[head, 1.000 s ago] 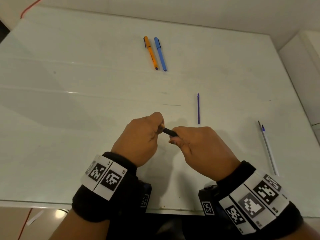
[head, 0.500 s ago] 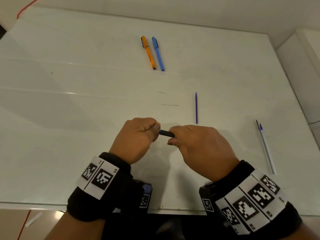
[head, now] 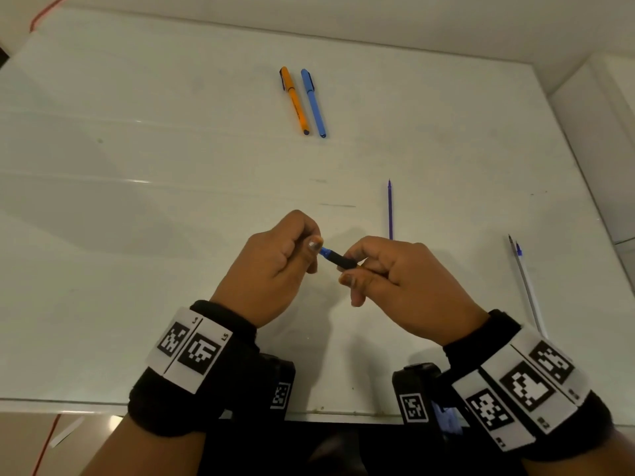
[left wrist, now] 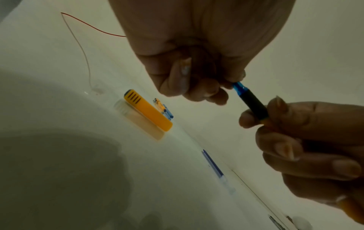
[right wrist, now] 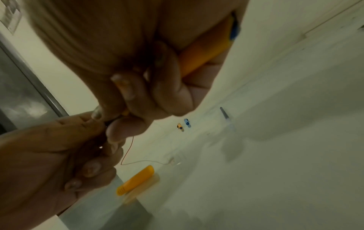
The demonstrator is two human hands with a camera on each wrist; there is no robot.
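Above the white table (head: 171, 235) both hands hold one pen. My right hand (head: 364, 269) grips its orange barrel (right wrist: 204, 51), thumb and forefinger pinching at the black grip sleeve (head: 343, 261). My left hand (head: 311, 250) pinches the end of the translucent blue tip section (left wrist: 239, 88) that sticks out of the sleeve. The pen points left and slightly up. An orange pen cap (left wrist: 147, 113) lies on the table beneath the hands, hidden from the head view.
An orange pen (head: 294, 99) and a blue pen (head: 313, 103) lie side by side at the far middle. A loose purple refill (head: 390, 209) lies just beyond my right hand. Two clear pens (head: 525, 286) lie near the right edge. A red wire (head: 44, 12) runs off the far left corner.
My hands have drawn apart a little, the left moving left and up. A blue tip section now shows between them where only the black sleeve showed before.
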